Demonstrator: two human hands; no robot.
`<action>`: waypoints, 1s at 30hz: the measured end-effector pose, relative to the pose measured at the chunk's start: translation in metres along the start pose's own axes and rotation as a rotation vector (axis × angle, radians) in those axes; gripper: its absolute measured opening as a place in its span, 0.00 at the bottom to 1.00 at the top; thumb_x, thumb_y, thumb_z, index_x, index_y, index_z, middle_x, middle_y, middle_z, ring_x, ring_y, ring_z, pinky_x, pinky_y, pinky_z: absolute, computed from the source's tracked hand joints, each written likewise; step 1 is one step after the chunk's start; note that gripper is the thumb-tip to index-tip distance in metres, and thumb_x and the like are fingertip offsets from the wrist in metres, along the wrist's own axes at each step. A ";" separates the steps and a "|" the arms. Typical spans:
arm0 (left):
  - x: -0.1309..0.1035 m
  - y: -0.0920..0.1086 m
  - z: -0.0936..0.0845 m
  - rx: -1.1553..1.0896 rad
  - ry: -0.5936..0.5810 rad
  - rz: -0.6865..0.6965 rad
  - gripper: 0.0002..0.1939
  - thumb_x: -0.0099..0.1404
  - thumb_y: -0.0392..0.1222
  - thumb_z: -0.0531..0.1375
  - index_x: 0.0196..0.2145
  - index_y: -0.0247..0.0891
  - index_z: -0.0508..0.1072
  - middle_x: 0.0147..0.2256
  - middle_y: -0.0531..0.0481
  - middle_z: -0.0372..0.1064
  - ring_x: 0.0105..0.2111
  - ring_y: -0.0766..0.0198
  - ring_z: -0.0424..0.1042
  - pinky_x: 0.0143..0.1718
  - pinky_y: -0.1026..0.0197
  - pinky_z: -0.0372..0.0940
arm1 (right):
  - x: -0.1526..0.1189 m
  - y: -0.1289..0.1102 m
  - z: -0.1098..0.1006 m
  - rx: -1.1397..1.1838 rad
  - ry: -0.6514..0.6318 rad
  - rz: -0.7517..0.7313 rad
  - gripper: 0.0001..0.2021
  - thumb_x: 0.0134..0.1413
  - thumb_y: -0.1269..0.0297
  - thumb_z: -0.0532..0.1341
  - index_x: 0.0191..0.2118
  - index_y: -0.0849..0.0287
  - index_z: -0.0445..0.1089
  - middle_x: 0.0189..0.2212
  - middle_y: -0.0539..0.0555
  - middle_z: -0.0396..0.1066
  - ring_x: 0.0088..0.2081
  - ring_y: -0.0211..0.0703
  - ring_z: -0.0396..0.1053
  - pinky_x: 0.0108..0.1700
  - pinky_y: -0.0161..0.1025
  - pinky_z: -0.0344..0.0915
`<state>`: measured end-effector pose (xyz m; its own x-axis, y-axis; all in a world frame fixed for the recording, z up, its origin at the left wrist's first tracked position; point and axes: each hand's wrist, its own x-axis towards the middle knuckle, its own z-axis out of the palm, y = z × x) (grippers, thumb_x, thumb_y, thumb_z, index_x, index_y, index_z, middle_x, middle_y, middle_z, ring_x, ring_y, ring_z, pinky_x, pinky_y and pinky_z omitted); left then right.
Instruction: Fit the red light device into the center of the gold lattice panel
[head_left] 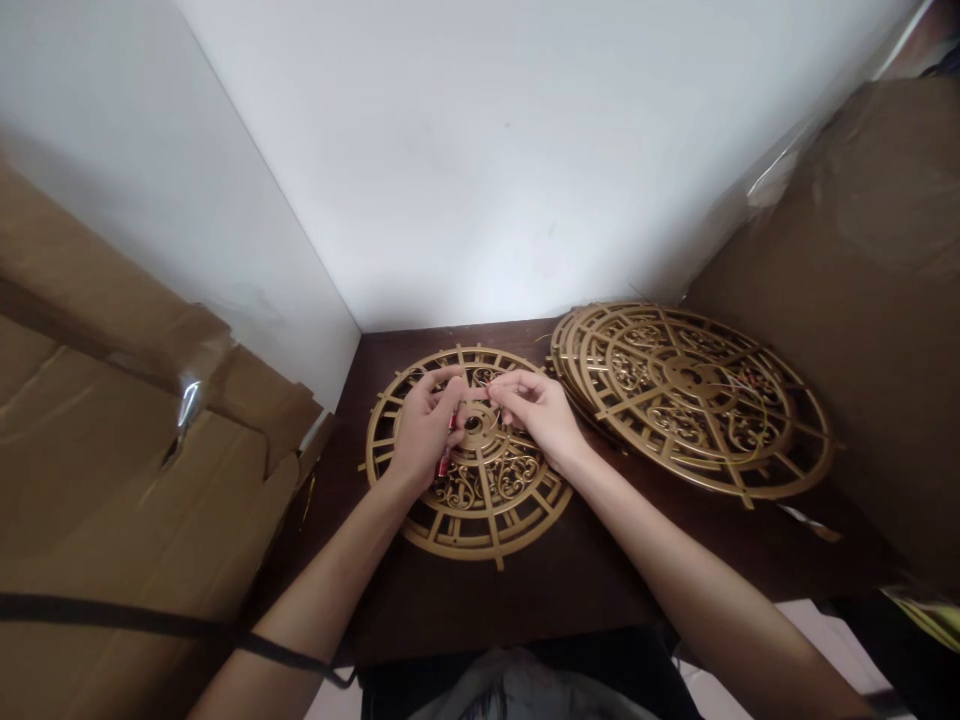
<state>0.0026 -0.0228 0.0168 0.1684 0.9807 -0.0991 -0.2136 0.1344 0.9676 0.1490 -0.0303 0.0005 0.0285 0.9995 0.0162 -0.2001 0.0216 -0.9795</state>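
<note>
A round gold-coloured openwork disc (499, 530) with scrollwork lies flat on the dark table, under both hands. Over its middle, my left hand (426, 425) is closed around a slim red piece (443, 465), which sticks out below the fingers; its exact kind is unclear. My right hand (536, 405) pinches something thin near the disc's centre, with a speck of red by the fingertips. The two hands are close together, and their fingers hide part of what they hold.
More gold openwork discs (686, 375) are stacked at the right, the top one bearing a thin yellow strand and a small red item. Cardboard (135, 480) stands at the left, and more cardboard (840, 270) at the right. A white wall (510, 170) rises behind the table (585, 595). A black cord (150, 618) crosses the lower left.
</note>
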 end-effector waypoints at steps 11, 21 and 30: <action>-0.002 0.001 0.007 -0.136 -0.063 -0.017 0.18 0.58 0.39 0.62 0.44 0.34 0.64 0.46 0.38 0.72 0.24 0.71 0.70 0.26 0.64 0.68 | 0.001 0.000 0.000 0.043 0.037 0.006 0.11 0.42 0.59 0.67 0.27 0.61 0.71 0.17 0.45 0.64 0.18 0.29 0.56 0.20 0.29 0.51; 0.001 -0.005 0.000 0.024 -0.042 0.060 0.17 0.58 0.46 0.62 0.43 0.34 0.72 0.19 0.56 0.63 0.15 0.75 0.58 0.15 0.71 0.53 | -0.003 -0.005 0.003 0.011 -0.088 0.015 0.11 0.41 0.58 0.67 0.28 0.60 0.71 0.20 0.45 0.65 0.19 0.28 0.56 0.20 0.30 0.52; -0.003 0.000 0.005 -0.029 -0.013 0.075 0.20 0.50 0.38 0.67 0.42 0.36 0.72 0.27 0.55 0.64 0.16 0.79 0.56 0.14 0.72 0.49 | -0.002 -0.006 0.003 -0.012 -0.053 0.048 0.10 0.40 0.59 0.68 0.26 0.60 0.72 0.19 0.46 0.66 0.19 0.29 0.56 0.21 0.30 0.54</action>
<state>0.0064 -0.0267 0.0184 0.1634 0.9863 -0.0238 -0.2540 0.0653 0.9650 0.1470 -0.0323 0.0066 -0.0327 0.9992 -0.0210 -0.1885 -0.0268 -0.9817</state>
